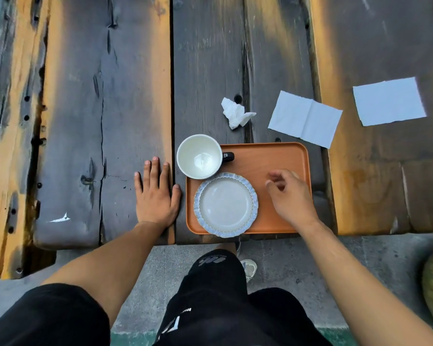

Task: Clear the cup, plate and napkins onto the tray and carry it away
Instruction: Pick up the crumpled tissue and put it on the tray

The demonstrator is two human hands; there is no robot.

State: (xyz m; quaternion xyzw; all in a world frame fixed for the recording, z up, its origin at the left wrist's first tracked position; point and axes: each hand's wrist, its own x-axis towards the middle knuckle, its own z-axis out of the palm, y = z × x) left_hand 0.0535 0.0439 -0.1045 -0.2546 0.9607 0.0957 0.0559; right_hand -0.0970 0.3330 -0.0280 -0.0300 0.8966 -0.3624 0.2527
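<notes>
- Weathered plank table [125, 96] outdoors, concrete floor below, dark shorts and a shoe at 6 o'clock.
- Right hand [289, 196] hovers over bare right part of tray [273, 153]; fingers loosely curled, holding nothing.
- Left hand [155, 193] flat on table, fingers straight and spread, just beside tray's left edge.
- Crumpled napkin [236, 113] at about 11 o'clock from right fingers, beyond tray's far edge.
- Unfolded napkin [305, 119] at 12–1 o'clock, near corner just beside tray's far right; long axis runs roughly 10-to-4.
- Third napkin [389, 101] at 2 o'clock, well apart.
- Right hand nearer all three; likely next pick.
- Tray holds plate [225, 204], empty, near-left.
- Cup [200, 156] at far-left corner, overhanging rim; handle points 3 o'clock; whitish residue inside.
</notes>
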